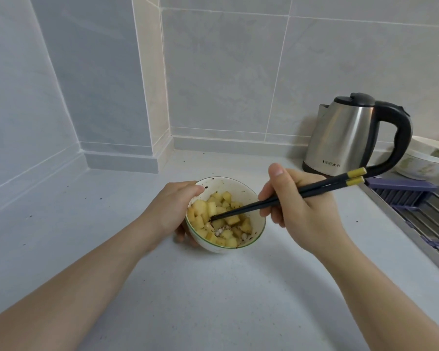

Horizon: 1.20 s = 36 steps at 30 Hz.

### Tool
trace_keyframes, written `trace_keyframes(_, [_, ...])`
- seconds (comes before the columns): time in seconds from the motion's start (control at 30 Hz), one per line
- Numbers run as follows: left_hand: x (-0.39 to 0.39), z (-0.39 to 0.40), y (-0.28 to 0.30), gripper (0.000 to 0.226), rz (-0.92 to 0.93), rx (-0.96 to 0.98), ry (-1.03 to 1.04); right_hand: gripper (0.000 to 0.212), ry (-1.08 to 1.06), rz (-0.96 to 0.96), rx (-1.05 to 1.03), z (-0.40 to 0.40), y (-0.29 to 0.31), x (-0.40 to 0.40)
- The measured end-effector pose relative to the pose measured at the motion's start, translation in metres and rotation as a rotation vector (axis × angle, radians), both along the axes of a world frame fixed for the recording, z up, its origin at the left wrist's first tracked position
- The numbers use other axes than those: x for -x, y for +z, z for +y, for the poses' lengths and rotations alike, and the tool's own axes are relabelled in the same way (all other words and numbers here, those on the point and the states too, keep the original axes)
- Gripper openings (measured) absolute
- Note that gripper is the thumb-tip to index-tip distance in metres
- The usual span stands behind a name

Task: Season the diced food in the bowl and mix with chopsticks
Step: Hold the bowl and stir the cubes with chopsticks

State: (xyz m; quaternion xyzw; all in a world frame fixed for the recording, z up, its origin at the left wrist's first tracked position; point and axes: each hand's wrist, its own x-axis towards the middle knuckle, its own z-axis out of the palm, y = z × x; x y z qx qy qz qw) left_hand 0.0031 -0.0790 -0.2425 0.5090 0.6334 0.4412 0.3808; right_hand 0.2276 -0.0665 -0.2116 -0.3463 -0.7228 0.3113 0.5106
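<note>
Your forearms come in low over the countertop (213,300), and there's the bowl (257,225) sitting toward the back corner of the counter, near the tiled wall. Your left hand (173,211) wraps the bowl's near-left side, thumb up by the rim, fingers curled underneath, steadying it. Your right hand (297,206) is clamped on the chopsticks (284,198), fingers curled round the shafts, tips down among the diced food (221,219). Dark seasoning flecks dot the yellow cubes and the inner wall, with a pale patch low in the bowl, so mixing looks underway, not finished. Keep that left grip firm, sweep the tips along the bottom and fold the cubes over from the edge inward. Go gently: specks already lie on the counter. The kettle (352,133) stands by the back edge to the right, well apart.
</note>
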Motion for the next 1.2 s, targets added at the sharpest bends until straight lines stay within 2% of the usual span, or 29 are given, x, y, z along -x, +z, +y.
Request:
trace_keyframes(0.17, [0.000, -0.001, 0.002, 0.036, -0.005, -0.004, -0.008, 0.054, -0.113, 0.030, 0.014, 0.009, 0.016, -0.022])
trace_keyframes(0.37, [0.000, -0.001, 0.001, 0.036, 0.006, -0.005, -0.008, 0.052, 0.043, -0.042, 0.039, 0.001, 0.004, -0.006])
trace_keyframes(0.47, [0.000, 0.000, 0.002, 0.036, 0.009, -0.006, -0.006, 0.051, 0.026, -0.041, -0.004, 0.000, -0.002, 0.002])
trace_keyframes(0.63, [0.002, 0.001, 0.001, 0.037, 0.006, 0.008, -0.002, 0.055, -0.065, 0.131, 0.013, 0.008, 0.020, -0.023])
trace_keyframes(0.8, [0.003, 0.001, 0.000, 0.038, 0.015, 0.004, -0.017, 0.055, -0.006, -0.053, 0.086, 0.002, 0.019, -0.022])
trace_keyframes(1.0, [0.002, 0.001, 0.000, 0.041, 0.026, 0.003, -0.003, 0.052, 0.001, -0.114, -0.084, -0.002, 0.000, 0.000])
trace_keyframes(1.2, [0.002, 0.000, 0.002, 0.042, 0.010, 0.011, -0.020, 0.055, -0.139, 0.106, -0.060, 0.008, 0.022, -0.029])
